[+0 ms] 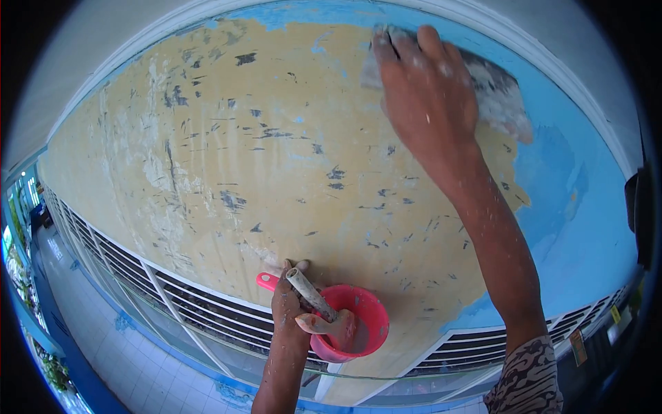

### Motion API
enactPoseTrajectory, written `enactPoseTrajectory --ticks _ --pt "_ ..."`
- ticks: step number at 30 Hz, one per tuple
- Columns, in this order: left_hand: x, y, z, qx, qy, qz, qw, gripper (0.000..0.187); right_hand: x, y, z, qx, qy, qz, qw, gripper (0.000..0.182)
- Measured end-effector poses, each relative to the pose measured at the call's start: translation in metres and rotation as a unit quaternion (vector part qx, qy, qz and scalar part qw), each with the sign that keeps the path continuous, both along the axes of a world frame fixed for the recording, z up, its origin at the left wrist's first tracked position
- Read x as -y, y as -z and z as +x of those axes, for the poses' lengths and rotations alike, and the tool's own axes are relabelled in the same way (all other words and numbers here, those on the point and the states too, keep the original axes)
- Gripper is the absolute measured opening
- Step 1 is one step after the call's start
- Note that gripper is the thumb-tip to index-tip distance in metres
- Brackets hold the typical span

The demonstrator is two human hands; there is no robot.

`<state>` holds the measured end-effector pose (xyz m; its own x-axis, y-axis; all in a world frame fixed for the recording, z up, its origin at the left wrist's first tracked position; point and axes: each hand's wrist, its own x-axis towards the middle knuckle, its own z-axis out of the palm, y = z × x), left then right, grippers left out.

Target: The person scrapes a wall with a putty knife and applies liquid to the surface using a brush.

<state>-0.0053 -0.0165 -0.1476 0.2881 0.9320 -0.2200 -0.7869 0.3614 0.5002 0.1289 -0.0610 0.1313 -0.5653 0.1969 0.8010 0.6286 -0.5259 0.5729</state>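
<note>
High on the wall, my right hand is closed on a wide flat scraper. The scraper is smeared grey and white, and it lies against the wall where blue paint meets a tan patch. Lower down, my left hand is wrapped round the handle of a pink plastic dipper, its fingertips close to the wall. Greyish-white wet material shows inside the dipper. A stained tool with a round pale handle leans in it; its kind I cannot make out.
The wall has a large tan area with dark gouges and white streaks, bordered by blue paint. White slatted vents run below it. A pale moulding curves along the top. Tiled floor shows at lower left.
</note>
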Motion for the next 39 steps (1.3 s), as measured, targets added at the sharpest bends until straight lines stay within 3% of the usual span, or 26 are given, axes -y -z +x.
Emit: enactPoseTrajectory --ticks 3,6,7,10,13,17,20,23,26,27,28,30,33,36,37,38,39 --pt "-0.008 0.010 0.001 0.026 0.009 0.011 1.000 0.040 0.004 0.030 0.012 0.053 -0.020 0.021 0.998 0.044" --pt "-0.002 0.003 0.002 0.053 -0.007 -0.009 0.999 0.040 0.004 -0.004 0.009 -0.002 -0.017 -0.004 1.000 0.042" --pt "-0.002 0.005 0.002 0.046 -0.006 -0.008 0.999 0.040 -0.004 -0.018 0.011 0.089 -0.079 0.057 0.991 0.020" --pt "-0.005 0.010 0.002 0.044 0.002 -0.012 0.999 0.038 0.002 0.006 0.011 0.098 0.015 0.016 0.995 0.020" --pt "-0.005 0.012 0.002 0.062 -0.004 -0.007 0.998 0.037 0.004 0.030 0.029 0.159 -0.043 0.044 0.985 0.018" --pt "-0.009 0.010 0.007 0.053 -0.003 -0.023 0.998 0.035 0.002 -0.017 0.021 0.120 -0.047 0.046 0.991 0.023" --pt "-0.010 0.012 0.006 0.056 -0.017 -0.011 0.998 0.035 0.009 0.002 0.025 0.137 0.021 0.022 0.990 0.022" --pt "-0.007 0.010 0.002 0.051 -0.010 -0.004 0.999 0.036 0.015 0.018 0.039 0.188 -0.026 0.038 0.981 0.018" --pt "-0.005 0.002 0.003 0.039 -0.009 -0.008 0.999 0.037 0.010 -0.014 0.037 0.152 -0.048 0.041 0.986 0.021" --pt "-0.003 0.002 0.003 0.034 -0.011 -0.010 0.999 0.038 0.015 -0.015 0.029 0.072 -0.020 -0.015 0.997 0.045" --pt "-0.004 0.001 0.004 0.031 -0.009 -0.009 0.999 0.038 0.016 -0.012 0.032 0.069 -0.019 -0.014 0.997 0.045" --pt "-0.003 0.002 0.003 0.046 -0.018 -0.017 0.999 0.038 0.018 0.006 0.035 0.142 0.011 0.004 0.990 0.027" --pt "-0.005 0.005 0.001 0.038 -0.005 -0.003 0.999 0.038 0.026 0.030 0.049 0.160 -0.048 0.005 0.986 0.025" --pt "0.000 -0.002 0.002 0.034 -0.018 -0.005 0.999 0.037 0.021 -0.005 0.044 0.121 -0.037 0.042 0.991 0.026" --pt "-0.001 0.002 0.002 0.026 -0.014 -0.006 1.000 0.037 0.021 -0.013 0.039 0.043 -0.040 -0.017 0.998 0.049" --pt "-0.006 0.007 0.004 0.038 -0.017 -0.007 0.999 0.037 0.020 -0.009 0.037 0.040 -0.037 -0.017 0.998 0.049" --pt "-0.009 0.010 0.005 0.051 -0.020 -0.008 0.998 0.036 0.017 -0.002 0.035 0.081 -0.028 0.010 0.996 0.036"
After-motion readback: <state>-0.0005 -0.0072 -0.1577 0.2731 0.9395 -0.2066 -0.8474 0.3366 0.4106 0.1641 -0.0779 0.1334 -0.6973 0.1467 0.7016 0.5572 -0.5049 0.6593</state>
